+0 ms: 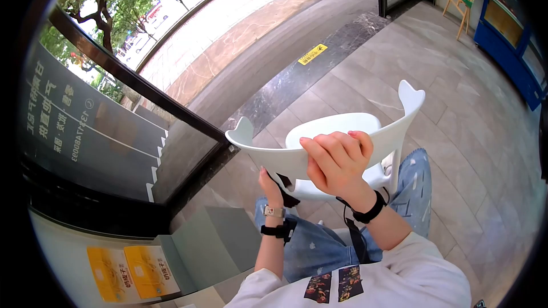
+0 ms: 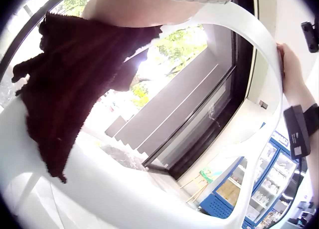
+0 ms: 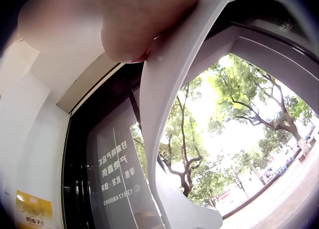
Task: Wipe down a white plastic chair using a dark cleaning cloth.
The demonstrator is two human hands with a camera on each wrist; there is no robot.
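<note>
A white plastic chair (image 1: 288, 162) with a curved backrest stands tilted between the person's legs. The right hand (image 1: 341, 159) grips the top rim of the backrest, fingers curled over it. Lower and to the left, the left hand (image 1: 271, 188) is at the chair's near side, thumb up and most fingers hidden. It holds a dark maroon cloth (image 2: 75, 84) with ragged edges, which drapes beside the white frame in the left wrist view. In the right wrist view, the curved armrest (image 3: 164, 89) runs down past the right hand.
A glass door (image 1: 103, 120) with white lettering is at the left, near a grey box (image 1: 217, 239) and yellow packages (image 1: 145, 271). Grey floor tiles (image 1: 456, 137) extend right towards a blue display fridge (image 1: 505, 34) and an easel (image 1: 459, 5). A yellow sticker (image 1: 313, 55) marks the threshold.
</note>
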